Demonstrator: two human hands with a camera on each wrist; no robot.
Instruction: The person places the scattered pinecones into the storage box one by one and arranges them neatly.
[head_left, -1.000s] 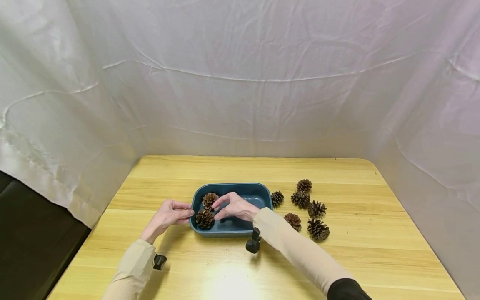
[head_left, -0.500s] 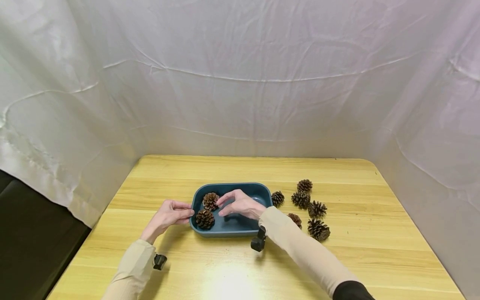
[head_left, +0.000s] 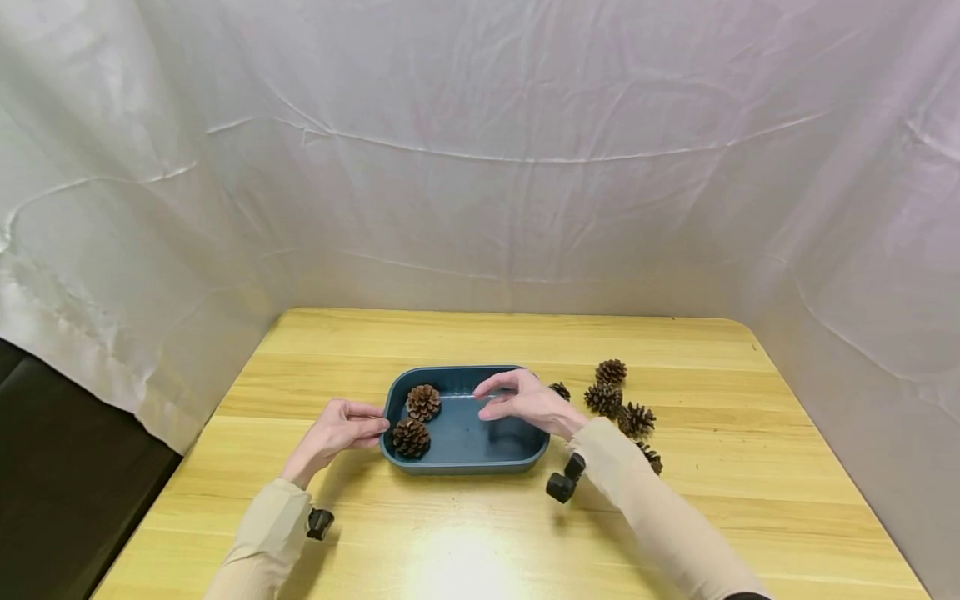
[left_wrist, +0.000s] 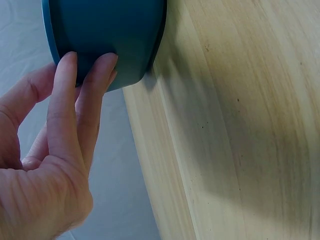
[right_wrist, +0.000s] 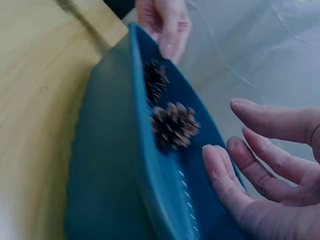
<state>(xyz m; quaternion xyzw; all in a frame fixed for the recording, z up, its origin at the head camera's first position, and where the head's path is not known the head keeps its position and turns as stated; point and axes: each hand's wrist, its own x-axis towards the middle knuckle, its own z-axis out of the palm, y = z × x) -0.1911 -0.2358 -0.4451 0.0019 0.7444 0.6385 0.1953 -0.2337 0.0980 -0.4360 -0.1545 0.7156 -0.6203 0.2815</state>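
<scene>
A dark blue oblong tub (head_left: 465, 467) stands on the wooden table. Two brown pine cones lie inside its left end, the rear one (head_left: 423, 402) just behind the front one (head_left: 411, 437). My left hand (head_left: 341, 433) pinches the tub's left rim; in the left wrist view its fingers (left_wrist: 65, 110) press the outer wall. Above the tub's right part hovers my right hand (head_left: 532, 404), with nothing in it. Its thumb and fingers are spread apart in the right wrist view, where a pine cone (right_wrist: 175, 125) sits beyond them in the tub.
Right of the tub several loose pine cones lie on the table, among them a far one (head_left: 611, 372) and one (head_left: 637, 420) nearer me. My right forearm partly covers another cone (head_left: 649, 457). A pale curtain (head_left: 510, 208) hangs around the table (head_left: 360, 342).
My right hand has drawn back to the right, away from the two pine cones in the tub. Those cones have stayed in place, and my left hand keeps its hold on the rim.
</scene>
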